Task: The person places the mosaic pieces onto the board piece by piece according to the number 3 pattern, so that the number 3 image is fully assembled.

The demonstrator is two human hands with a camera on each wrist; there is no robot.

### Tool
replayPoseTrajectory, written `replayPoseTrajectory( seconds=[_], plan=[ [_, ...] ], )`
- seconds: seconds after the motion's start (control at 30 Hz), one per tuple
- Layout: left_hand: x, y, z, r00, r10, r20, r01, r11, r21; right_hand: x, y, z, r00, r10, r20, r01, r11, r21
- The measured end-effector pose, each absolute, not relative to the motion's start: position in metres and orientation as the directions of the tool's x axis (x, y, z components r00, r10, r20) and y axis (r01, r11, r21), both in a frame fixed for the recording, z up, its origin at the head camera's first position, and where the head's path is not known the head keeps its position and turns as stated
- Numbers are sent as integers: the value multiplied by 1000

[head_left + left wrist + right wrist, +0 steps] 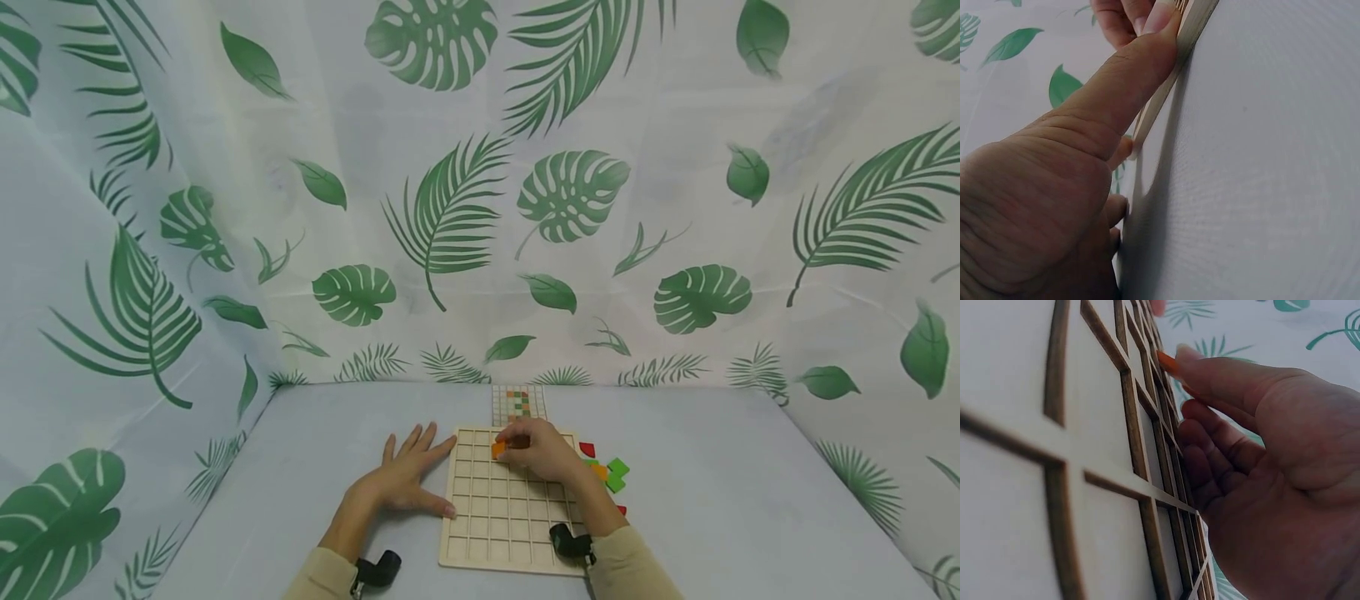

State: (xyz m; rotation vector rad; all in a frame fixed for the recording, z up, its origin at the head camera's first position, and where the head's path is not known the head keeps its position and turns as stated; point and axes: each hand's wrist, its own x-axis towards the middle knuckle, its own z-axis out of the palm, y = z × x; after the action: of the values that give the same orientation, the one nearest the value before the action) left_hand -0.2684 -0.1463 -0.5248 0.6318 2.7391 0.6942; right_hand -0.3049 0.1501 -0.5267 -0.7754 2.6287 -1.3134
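A wooden grid board (pixel 480 527) with raised square cells lies flat on the table. At its left edge the left hand (pixel 405 482) is spread, with the thumb and index fingertips against the rim; the left wrist view shows the thumb (pixel 1129 81) pressed to the board's side. Over the far part of the grid, the right hand (pixel 542 450) pinches an orange tile (pixel 498 450) between thumb and fingers. In the right wrist view that tile (pixel 1167 362) is tilted, one edge close over the cells, and the other fingers are curled near the board.
Behind the board lies a small pattern card (pixel 520 404) with coloured squares. Right of the board are loose tiles: green ones (pixel 617 467), an orange one (pixel 600 472) and red ones (pixel 587 449), partly hidden by the right forearm. A leaf-print curtain (pixel 465 333) surrounds the table.
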Motion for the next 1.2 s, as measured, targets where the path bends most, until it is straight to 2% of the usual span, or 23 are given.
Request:
replayPoseTrajectory(
  seconds=[1.0,1.2],
  plan=[
    [-269,-147,-524,-871,475,-127,355,786,506,-300,147,-522,-866,-484,126,-416,558,-718],
    [-268,-148,-524,-867,481,-126,361,783,507,-301,144,-523,-848,-508,150,-454,550,-701]
  ],
)
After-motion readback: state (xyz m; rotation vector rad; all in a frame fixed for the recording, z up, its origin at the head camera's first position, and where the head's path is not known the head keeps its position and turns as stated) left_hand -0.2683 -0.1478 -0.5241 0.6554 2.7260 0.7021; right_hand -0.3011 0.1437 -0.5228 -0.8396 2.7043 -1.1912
